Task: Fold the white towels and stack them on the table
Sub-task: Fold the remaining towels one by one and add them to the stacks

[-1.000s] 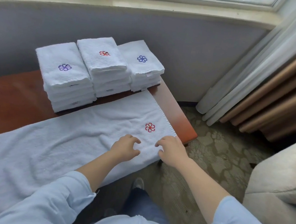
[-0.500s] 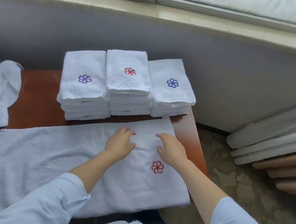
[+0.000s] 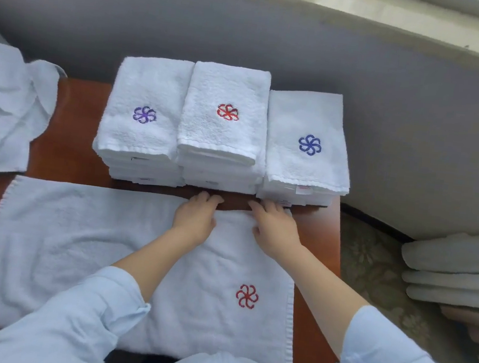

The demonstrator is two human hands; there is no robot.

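Left of the spread towel (image 3: 77, 247) on the counter (image 3: 68, 139), unfolded towels (image 3: 0, 114) lie heaped. Behind it: purple-flower stack (image 3: 141, 135), red-flower stack (image 3: 222, 132), blue-flower stack (image 3: 305, 164), tags unreadable. Left hand (image 3: 196, 218) and right hand (image 3: 274, 231) grip its far edge.

Reaching forward, forearms bare, left hand (image 3: 195, 221) and right hand (image 3: 275, 234) palm-down, close but apart, gripping white terry towel's (image 3: 78, 238) far hem with curled fingers (image 3: 210, 199).
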